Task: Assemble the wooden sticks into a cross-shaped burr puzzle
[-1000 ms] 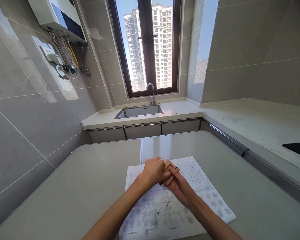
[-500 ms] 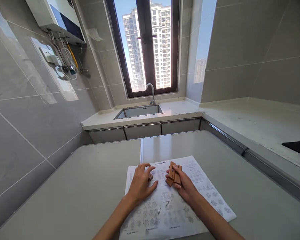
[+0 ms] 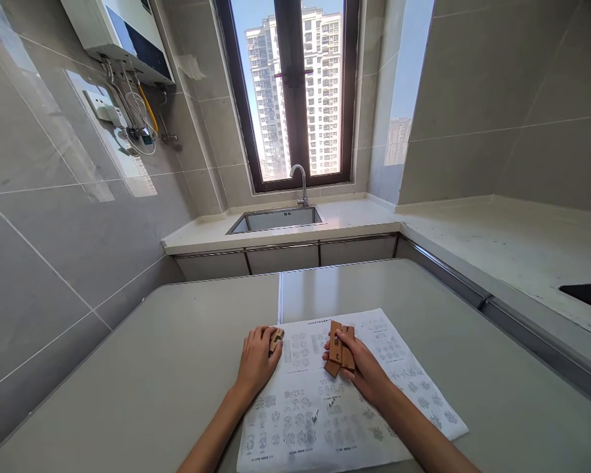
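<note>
A grey tabletop (image 3: 152,368) carries one printed sheet (image 3: 325,407). On it, the right hand (image 3: 362,368) fingers clasp two wooden bars (image 3: 339,347) side by side; the left hand (image 3: 256,361), at the sheet's left edge, fingers curl around one small wooden piece (image 3: 276,339).

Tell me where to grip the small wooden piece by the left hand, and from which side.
Grip the small wooden piece across its short sides, coming from above and the left. It lies at the printed sheet's left edge, with the left hand already curled over it; its far end pokes out past the fingertips.
</note>
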Available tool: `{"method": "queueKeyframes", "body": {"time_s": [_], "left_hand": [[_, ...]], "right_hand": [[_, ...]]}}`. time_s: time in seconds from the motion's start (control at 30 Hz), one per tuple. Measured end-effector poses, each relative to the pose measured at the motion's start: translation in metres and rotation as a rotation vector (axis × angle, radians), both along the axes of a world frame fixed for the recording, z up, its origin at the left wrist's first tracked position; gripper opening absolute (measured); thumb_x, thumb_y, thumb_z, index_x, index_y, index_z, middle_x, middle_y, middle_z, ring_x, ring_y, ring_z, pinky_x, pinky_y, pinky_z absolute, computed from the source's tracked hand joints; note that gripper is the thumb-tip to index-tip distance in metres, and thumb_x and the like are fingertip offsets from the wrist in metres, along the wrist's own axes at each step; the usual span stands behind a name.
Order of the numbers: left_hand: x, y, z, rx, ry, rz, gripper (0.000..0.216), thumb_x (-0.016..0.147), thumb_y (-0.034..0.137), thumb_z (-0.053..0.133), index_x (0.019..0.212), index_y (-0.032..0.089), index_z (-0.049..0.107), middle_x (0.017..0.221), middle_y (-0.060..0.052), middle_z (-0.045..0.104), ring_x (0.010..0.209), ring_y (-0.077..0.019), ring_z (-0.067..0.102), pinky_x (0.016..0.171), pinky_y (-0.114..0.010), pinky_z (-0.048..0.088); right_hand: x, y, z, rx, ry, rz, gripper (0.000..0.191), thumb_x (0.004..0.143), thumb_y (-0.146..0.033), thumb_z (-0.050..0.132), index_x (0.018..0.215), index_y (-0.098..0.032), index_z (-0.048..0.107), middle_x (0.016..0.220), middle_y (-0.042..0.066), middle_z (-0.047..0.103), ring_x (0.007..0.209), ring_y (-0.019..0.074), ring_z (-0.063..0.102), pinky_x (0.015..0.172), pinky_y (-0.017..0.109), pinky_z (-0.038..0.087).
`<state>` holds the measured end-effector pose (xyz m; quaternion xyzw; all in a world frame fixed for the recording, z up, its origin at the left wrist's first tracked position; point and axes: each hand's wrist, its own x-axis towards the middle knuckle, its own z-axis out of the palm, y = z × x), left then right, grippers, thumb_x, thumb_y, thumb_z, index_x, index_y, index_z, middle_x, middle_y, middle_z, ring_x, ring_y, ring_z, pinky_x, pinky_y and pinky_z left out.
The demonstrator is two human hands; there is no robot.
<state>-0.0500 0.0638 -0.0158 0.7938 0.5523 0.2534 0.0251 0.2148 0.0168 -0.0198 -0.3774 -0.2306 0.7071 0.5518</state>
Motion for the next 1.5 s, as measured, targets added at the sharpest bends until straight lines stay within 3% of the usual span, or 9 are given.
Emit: {"method": "queueKeyframes", "body": {"time_s": [0.13,0.2,0.33,0.7,0.93,1.03,1.17,1.27,1.5], "left_hand": [[0.002,-0.003,0.008,0.113,0.007,0.073,0.036,0.095,0.033,0.057,0.128,0.020,0.060,0.130,-0.015,0.061,0.120,-0.0345,0.057,0.101,-0.051,0.047],[0.014,-0.013,0.016,0.133,-0.020,-0.031,0.029,0.099,0.034,0.054,0.123,0.022,0.062,0.128,-0.013,0.063,0.117,-0.0319,0.059,0.100,-0.047,0.047],[0.051,-0.035,0.029,-0.234,-0.087,-0.250,0.036,0.105,0.045,0.044,0.090,0.023,0.067,0.086,-0.005,0.070,0.076,-0.0217,0.063,0.071,-0.032,0.047],[0.074,-0.040,0.030,-0.718,-0.432,-0.474,0.049,0.102,0.058,0.045,0.080,0.018,0.063,0.066,0.001,0.063,0.053,-0.0125,0.053,0.057,-0.023,0.041],[0.069,-0.038,0.017,-0.585,-0.483,-0.309,0.053,0.103,0.062,0.038,0.079,0.020,0.059,0.059,0.003,0.056,0.053,-0.0142,0.051,0.058,-0.026,0.040],[0.068,-0.036,0.013,-0.432,-0.392,-0.248,0.052,0.104,0.058,0.038,0.074,0.020,0.058,0.066,0.000,0.059,0.061,-0.0167,0.053,0.062,-0.028,0.041],[0.067,-0.037,0.011,-0.263,-0.283,-0.222,0.046,0.105,0.046,0.041,0.071,0.021,0.060,0.077,-0.004,0.063,0.074,-0.0202,0.058,0.071,-0.031,0.045],[0.069,-0.038,0.008,-0.195,-0.225,-0.274,0.045,0.104,0.039,0.043,0.067,0.021,0.061,0.087,-0.007,0.064,0.086,-0.0227,0.060,0.081,-0.035,0.048],[0.070,-0.043,0.002,-0.085,-0.112,-0.258,0.022,0.096,0.035,0.061,0.079,0.021,0.064,0.100,-0.009,0.063,0.098,-0.0284,0.057,0.088,-0.044,0.049]], "right_hand": [[-0.005,-0.002,0.001,0.058,-0.018,0.042,0.036,0.088,-0.051,0.077,0.095,-0.019,0.065,0.085,0.009,0.076,0.076,0.0232,0.075,0.034,0.018,0.036],[-0.008,-0.003,0.001,0.103,-0.045,0.064,0.038,0.088,-0.054,0.076,0.094,-0.018,0.065,0.083,0.009,0.075,0.070,0.0206,0.072,0.034,0.018,0.036],[-0.013,-0.004,-0.001,0.170,-0.057,0.095,0.040,0.089,-0.055,0.074,0.097,-0.017,0.069,0.089,0.008,0.076,0.060,0.0152,0.065,0.035,0.019,0.038],[-0.004,0.003,0.001,0.178,0.051,0.060,0.041,0.089,-0.054,0.074,0.107,-0.017,0.073,0.126,0.014,0.074,0.116,0.0312,0.069,0.042,0.021,0.041],[0.005,0.012,-0.006,0.129,0.068,-0.168,0.036,0.087,-0.057,0.074,0.096,-0.022,0.068,0.106,0.010,0.078,0.113,0.0323,0.071,0.035,0.022,0.037],[0.009,0.014,-0.011,0.115,0.088,-0.216,0.039,0.082,-0.057,0.080,0.090,-0.023,0.063,0.079,0.004,0.074,0.080,0.0230,0.074,0.031,0.020,0.031],[0.011,0.014,-0.011,0.150,0.085,-0.186,0.042,0.084,-0.062,0.076,0.095,-0.024,0.062,0.061,-0.006,0.060,0.036,0.0058,0.040,0.028,0.018,0.025],[0.009,0.013,-0.010,0.167,0.118,-0.123,0.038,0.087,-0.058,0.075,0.090,-0.022,0.063,0.058,-0.008,0.054,0.034,0.0024,0.026,0.031,0.017,0.028],[0.002,0.006,-0.005,0.158,0.031,0.000,0.040,0.086,-0.053,0.076,0.076,-0.018,0.059,0.067,-0.002,0.062,0.039,0.0025,0.030,0.035,0.017,0.029]]}}
